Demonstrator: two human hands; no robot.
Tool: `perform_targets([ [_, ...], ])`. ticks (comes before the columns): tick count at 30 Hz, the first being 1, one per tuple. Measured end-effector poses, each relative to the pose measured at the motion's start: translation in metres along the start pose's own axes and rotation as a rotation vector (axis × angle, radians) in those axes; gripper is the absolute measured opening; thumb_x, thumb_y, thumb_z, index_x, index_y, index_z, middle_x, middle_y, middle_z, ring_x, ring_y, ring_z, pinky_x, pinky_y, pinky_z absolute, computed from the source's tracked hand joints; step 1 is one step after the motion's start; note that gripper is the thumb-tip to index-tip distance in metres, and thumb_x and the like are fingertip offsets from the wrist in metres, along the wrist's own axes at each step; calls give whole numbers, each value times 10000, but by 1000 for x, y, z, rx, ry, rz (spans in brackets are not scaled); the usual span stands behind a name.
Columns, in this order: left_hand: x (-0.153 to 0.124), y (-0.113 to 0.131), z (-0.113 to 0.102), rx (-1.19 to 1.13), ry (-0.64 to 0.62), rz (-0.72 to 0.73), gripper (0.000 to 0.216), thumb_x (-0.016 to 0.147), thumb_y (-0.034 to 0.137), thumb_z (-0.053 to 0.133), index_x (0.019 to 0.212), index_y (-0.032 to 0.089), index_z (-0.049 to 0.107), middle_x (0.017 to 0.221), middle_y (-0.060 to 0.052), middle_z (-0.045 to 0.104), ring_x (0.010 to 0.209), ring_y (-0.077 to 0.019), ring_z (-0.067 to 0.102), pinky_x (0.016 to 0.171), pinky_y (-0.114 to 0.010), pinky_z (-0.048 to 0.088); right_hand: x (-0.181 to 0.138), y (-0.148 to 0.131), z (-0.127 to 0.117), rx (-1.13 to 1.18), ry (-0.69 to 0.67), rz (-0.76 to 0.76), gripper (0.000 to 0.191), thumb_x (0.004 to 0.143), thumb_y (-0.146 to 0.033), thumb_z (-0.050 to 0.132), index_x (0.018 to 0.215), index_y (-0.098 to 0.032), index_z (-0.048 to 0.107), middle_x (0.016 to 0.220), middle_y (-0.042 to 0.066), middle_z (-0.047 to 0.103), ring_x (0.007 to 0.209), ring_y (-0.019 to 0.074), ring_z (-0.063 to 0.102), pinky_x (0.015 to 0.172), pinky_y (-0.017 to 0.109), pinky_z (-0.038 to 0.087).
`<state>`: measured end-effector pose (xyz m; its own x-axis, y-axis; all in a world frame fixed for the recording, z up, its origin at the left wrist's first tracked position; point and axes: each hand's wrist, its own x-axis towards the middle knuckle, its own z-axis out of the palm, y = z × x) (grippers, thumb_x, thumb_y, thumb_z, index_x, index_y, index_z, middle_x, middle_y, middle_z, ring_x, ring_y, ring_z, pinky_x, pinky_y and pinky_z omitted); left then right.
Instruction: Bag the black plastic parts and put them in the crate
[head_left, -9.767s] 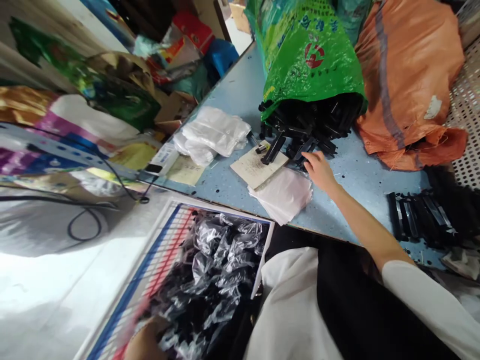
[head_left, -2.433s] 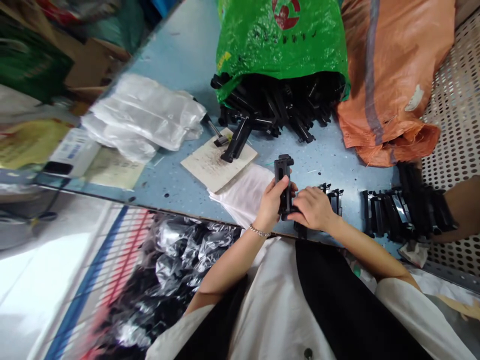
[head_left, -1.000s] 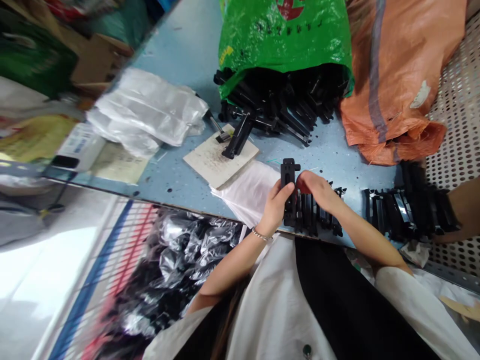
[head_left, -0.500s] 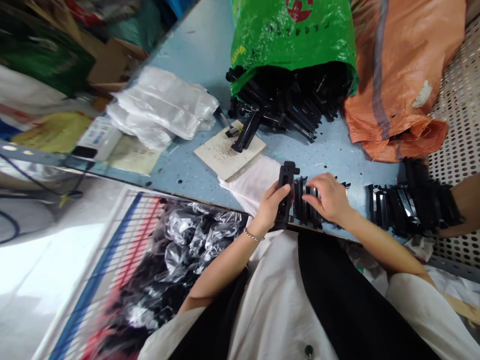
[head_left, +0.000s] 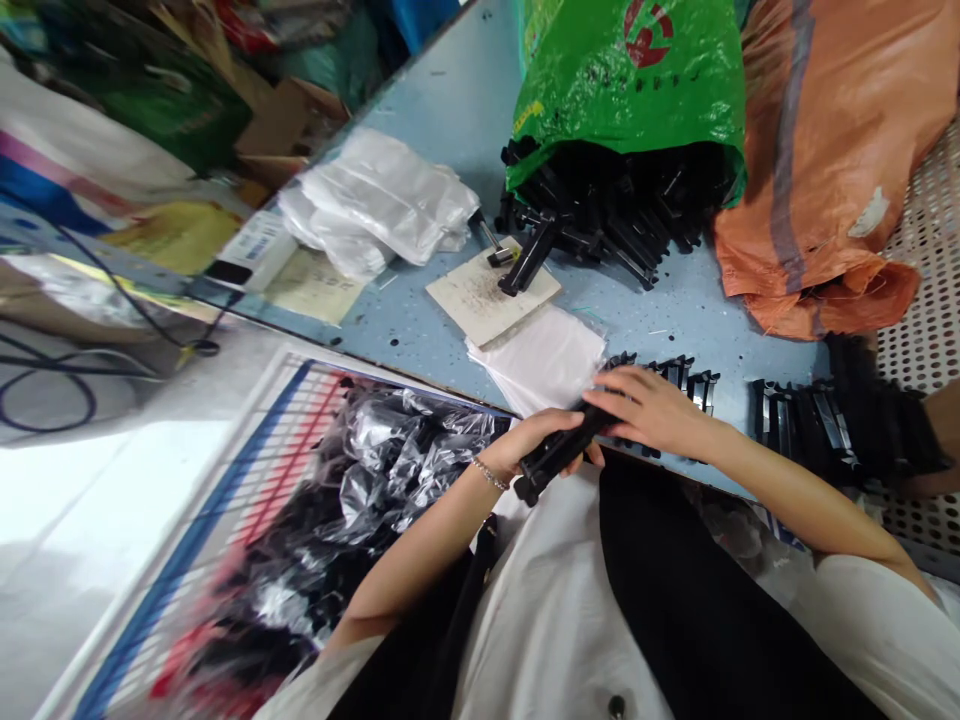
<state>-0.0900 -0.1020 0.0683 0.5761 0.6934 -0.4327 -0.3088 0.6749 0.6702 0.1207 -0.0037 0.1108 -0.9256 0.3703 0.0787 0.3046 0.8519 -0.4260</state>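
Observation:
A long black plastic part (head_left: 559, 450) is held at a slant over the table's front edge. My left hand (head_left: 536, 437) is closed round its lower stretch, fingers underneath. My right hand (head_left: 645, 408) lies over the part's upper end with fingers bent onto it, hiding that end. Just behind and right of my right hand stands a row of similar black parts (head_left: 703, 390). Left of the hands lies a stack of thin white sheets or bags (head_left: 536, 360), partly under a pale square board (head_left: 480, 305).
A green bag (head_left: 630, 90) spilling black parts (head_left: 615, 225) stands at the back, an orange sack (head_left: 832, 200) beside it. Clear plastic bags (head_left: 390, 200) lie left. A wire basket (head_left: 225, 500) holds wrapped parts below. Another person's arm (head_left: 941, 430) reaches in at right, near more black parts (head_left: 802, 420).
The black part has gone from near upright to slanted, its lower end swung left toward my body. My right hand has come from the row onto its upper end. The view has shifted slightly.

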Motion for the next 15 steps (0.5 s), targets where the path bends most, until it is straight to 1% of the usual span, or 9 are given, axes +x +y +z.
perform_targets([
  [1,0,4,-5,54,-82,-68,667,858,679,506,886,45,713,812,-181,744,535,-154,608,495,-262,469,-6,-1,0,-39,-28,-56,390,960,-363,583,1323,-219,567,1286,122,636,1115,257,627,923,396,525],
  [2,3,8,-11,116,-96,-96,730,882,708,428,906,40,719,821,-187,746,561,-169,625,521,-275,490,-12,0,0,-59,-47,-67,370,967,-337,571,1317,-218,573,1269,120,650,1088,250,645,908,387,535],
  [3,9,12,-16,196,-31,-73,766,910,714,353,931,43,722,828,-182,747,598,-182,644,560,-287,512,-19,2,0,-58,-51,-27,353,966,-327,568,1300,-213,584,1246,121,665,1059,248,662,886,378,544],
  [5,26,15,-26,464,260,121,707,960,648,318,989,71,725,887,-160,745,733,-204,678,684,-314,546,-33,9,4,17,-32,162,363,927,-362,623,1254,-206,606,1195,120,692,1005,256,686,841,375,556],
  [7,45,12,-37,885,574,358,483,961,515,473,1028,108,723,1020,-155,721,920,-239,670,831,-355,543,-47,16,10,222,28,424,404,861,-419,691,1198,-209,618,1075,95,731,910,254,706,781,371,562],
  [8,53,8,-42,1109,678,431,358,941,428,552,1023,122,721,1081,-160,698,987,-257,650,879,-379,532,-53,19,14,381,83,550,412,835,-445,708,1164,-212,619,1006,76,744,850,243,709,752,365,563],
  [10,62,-2,-52,1444,766,479,168,905,267,613,938,140,718,1107,-167,665,1029,-274,621,912,-410,519,-62,20,22,754,246,742,381,815,-475,709,1083,-221,614,910,43,751,746,208,701,702,343,559],
  [12,61,-11,-63,1487,807,481,124,887,191,614,798,154,691,991,-136,664,951,-248,624,867,-389,525,-68,16,29,1092,418,835,334,811,-480,704,1006,-225,612,896,37,757,685,179,687,656,315,544],
  [15,51,-12,-80,1151,855,477,156,818,243,700,698,164,639,765,-41,623,747,-174,600,717,-304,507,-67,1,39,1428,511,845,320,797,-487,707,927,-200,649,849,58,760,625,163,667,583,282,505],
])
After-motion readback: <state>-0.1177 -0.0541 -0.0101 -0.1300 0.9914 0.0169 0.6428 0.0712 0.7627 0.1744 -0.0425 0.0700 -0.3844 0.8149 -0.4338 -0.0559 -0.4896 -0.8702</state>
